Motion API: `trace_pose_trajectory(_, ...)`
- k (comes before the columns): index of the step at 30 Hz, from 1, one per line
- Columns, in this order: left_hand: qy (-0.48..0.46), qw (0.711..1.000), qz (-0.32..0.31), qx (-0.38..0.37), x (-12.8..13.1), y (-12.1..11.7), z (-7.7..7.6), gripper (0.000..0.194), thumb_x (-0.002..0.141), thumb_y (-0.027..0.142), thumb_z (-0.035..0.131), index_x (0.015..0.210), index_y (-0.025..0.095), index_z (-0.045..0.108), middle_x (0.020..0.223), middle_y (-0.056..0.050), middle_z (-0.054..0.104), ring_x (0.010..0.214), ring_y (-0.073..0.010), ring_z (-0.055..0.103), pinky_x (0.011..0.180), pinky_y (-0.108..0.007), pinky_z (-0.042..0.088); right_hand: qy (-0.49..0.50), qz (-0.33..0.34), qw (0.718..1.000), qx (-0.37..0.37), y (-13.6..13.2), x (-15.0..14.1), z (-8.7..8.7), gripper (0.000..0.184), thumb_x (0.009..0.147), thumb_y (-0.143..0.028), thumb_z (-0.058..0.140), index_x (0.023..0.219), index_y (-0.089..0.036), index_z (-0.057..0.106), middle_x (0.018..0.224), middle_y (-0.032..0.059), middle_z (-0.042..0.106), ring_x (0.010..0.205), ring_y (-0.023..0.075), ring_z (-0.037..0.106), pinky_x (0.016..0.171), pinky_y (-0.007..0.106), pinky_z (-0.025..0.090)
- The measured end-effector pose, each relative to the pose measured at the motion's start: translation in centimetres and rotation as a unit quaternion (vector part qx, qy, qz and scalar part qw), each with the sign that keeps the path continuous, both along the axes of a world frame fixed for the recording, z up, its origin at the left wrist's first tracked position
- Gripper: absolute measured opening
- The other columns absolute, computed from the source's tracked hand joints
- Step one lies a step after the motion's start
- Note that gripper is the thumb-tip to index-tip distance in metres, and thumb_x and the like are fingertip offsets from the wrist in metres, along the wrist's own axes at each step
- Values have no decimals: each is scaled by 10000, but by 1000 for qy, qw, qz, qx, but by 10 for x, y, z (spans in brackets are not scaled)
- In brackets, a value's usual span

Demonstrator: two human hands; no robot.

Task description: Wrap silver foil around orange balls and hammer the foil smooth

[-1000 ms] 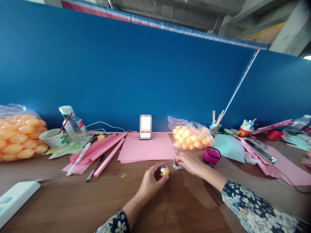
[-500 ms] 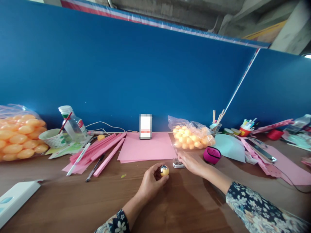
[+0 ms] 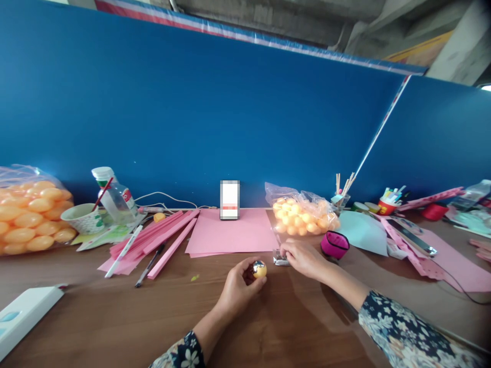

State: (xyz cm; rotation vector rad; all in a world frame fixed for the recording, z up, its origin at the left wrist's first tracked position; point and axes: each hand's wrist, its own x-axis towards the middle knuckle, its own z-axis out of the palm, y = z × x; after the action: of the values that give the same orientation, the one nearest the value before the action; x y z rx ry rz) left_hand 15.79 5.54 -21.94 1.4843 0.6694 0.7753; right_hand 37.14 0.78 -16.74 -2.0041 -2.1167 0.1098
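Note:
My left hand [image 3: 238, 290] grips a small orange ball [image 3: 260, 269] that carries shiny silver pieces on one side, held just above the brown table [image 3: 115, 317]. My right hand [image 3: 303, 256] reaches forward with its fingertips on a small clear packet of silver bits [image 3: 280, 258] lying on the table right of the ball. Whether the fingers pinch something from the packet is too small to tell. Behind the packet lies a clear bag of orange balls [image 3: 303, 212].
Pink paper sheets [image 3: 232, 232] and pink strips [image 3: 161, 237] lie at centre. A phone [image 3: 229, 200] leans on the blue partition. A large bag of orange balls [image 3: 28, 212], a paper cup [image 3: 82, 217], a bottle [image 3: 113, 197] stand left; a magenta pouch [image 3: 334, 245] right.
My right hand has shifted slightly over the silver packet, its fingers curling onto it. The left hand and the ball have stayed in place.

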Motion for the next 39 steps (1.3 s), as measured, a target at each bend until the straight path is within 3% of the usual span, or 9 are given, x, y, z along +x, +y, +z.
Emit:
trace_pose_trajectory(8,9,1000,4,-3,0,-1,4,439,672,234,646,1093,142,564,926,-70,680,771,-168,630,686,-265,502,43,-17,999,10,2,6,-3,250,713,-42,444,799,-181,633,823,31,637,739,141,576,670,223,392)
trace_pose_trajectory(19,14,1000,6,2,0,-2,5,439,674,231,645,1096,140,565,905,-62,681,768,-170,631,698,-271,502,97,-27,994,43,-2,-3,6,226,830,-208,445,877,-191,665,868,47,682,801,173,609,728,267,424)
trace_pose_trajectory(22,8,1000,2,0,0,-1,5,443,673,233,646,1098,139,562,923,-66,681,786,-176,635,713,-279,505,154,-31,986,57,-5,-13,7,216,822,-214,449,860,-195,660,858,42,679,791,174,610,733,276,435)
trace_pose_trajectory(28,-10,1000,1,-6,0,0,4,456,666,250,657,1098,138,564,959,-77,680,843,-197,635,753,-297,506,339,-29,939,42,-17,-41,5,167,809,-257,491,893,-185,616,783,21,654,699,150,596,653,261,460)
trace_pose_trajectory(35,-44,998,-26,-22,-2,-1,11,442,692,287,657,1094,132,556,956,-90,677,869,-213,631,768,-314,502,465,-22,882,73,-20,-78,0,87,810,-263,524,807,-189,569,721,-9,586,668,116,543,627,232,446)
trace_pose_trajectory(39,-54,998,-17,-26,-1,-2,12,444,698,301,655,1098,141,551,944,-83,681,871,-214,635,772,-320,507,550,-35,830,89,-14,-84,-9,141,805,-319,547,796,-181,576,710,-1,594,656,122,550,608,244,460)
